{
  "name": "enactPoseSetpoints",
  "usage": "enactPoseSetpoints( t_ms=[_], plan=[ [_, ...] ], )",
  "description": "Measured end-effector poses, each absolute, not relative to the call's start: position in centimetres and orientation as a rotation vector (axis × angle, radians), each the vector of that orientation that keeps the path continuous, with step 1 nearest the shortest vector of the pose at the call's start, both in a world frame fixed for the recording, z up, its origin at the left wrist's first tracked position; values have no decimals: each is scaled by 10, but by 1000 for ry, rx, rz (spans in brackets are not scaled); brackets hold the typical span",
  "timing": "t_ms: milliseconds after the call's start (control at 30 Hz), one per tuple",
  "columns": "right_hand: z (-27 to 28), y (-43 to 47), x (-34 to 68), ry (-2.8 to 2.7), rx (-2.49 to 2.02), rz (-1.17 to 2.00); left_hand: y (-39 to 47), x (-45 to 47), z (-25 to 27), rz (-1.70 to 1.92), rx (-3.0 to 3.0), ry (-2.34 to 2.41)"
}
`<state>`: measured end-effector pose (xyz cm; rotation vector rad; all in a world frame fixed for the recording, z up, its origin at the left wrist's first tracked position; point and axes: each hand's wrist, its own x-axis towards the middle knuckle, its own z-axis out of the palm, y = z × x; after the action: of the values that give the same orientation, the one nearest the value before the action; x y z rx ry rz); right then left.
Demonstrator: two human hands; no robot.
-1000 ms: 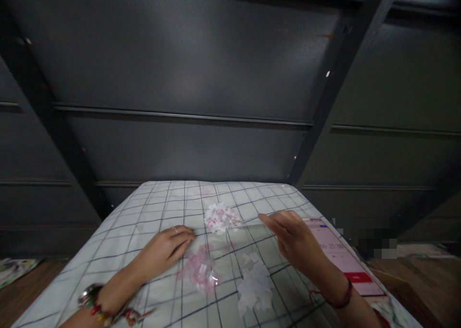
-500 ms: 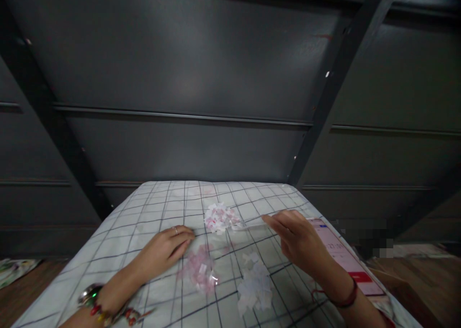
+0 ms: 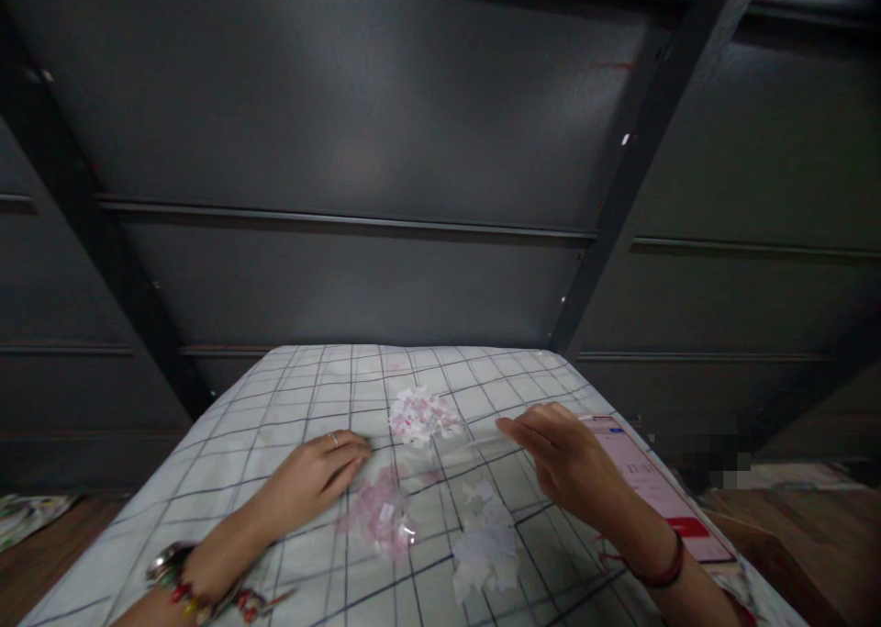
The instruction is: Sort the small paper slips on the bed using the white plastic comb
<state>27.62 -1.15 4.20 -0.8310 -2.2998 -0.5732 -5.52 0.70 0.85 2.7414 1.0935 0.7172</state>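
Scatter risk: the mixed pile (image 3: pixel 425 416) of white and pink bits lies left of the right hand (image 3: pixel 561 457), apart from its foremost fingertip. Bits look thin and light, so a quick sweep or a puff of air would probably spread them; one could also cling to skin and drop elsewhere. Mixing risk: the pink heap (image 3: pixel 383 515) is just right of and nearer the wearer than the left hand (image 3: pixel 320 471), so a sideways drag there might push it into the white heap (image 3: pixel 485 544), which is left of and nearer the wearer than the right grip. Phone (image 3: pixel 664 494) is right of the right grip, partly hidden by the forearm; an outward elbow could nudge it off the checked cloth (image 3: pixel 303 388). Loose ends on the beaded bracelet (image 3: pixel 206 599) and red cord (image 3: pixel 664 567) could catch bits.

Pose: right hand back-up, fingers bunched and curled, foremost tip aimed left at the mixed pile; can't tell if it pinches anything. Left hand rests palm-down, fingers bent and close together, forearm slanting in from the lower left; can't tell what, if anything, is under it.
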Motion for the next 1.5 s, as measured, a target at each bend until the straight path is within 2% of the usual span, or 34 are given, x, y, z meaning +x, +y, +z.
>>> enactPoseSetpoints(
  t_ms=[133, 600, 1200, 1500],
  plan=[
    [46, -16, 266, -2263, -704, -553, 7, -55, 9, 709, 2748, 1101],
    [41, -11, 266, -2228, -803, -660, 7, -56, 7, 678, 2747, 1098],
    [39, 0, 283, -2294, -901, -415, 10, -56, 5, 698, 2781, 1093],
    [42, 1, 289, -2237, -783, -285, 9, -57, 5, 697, 2791, 1088]
  ],
)
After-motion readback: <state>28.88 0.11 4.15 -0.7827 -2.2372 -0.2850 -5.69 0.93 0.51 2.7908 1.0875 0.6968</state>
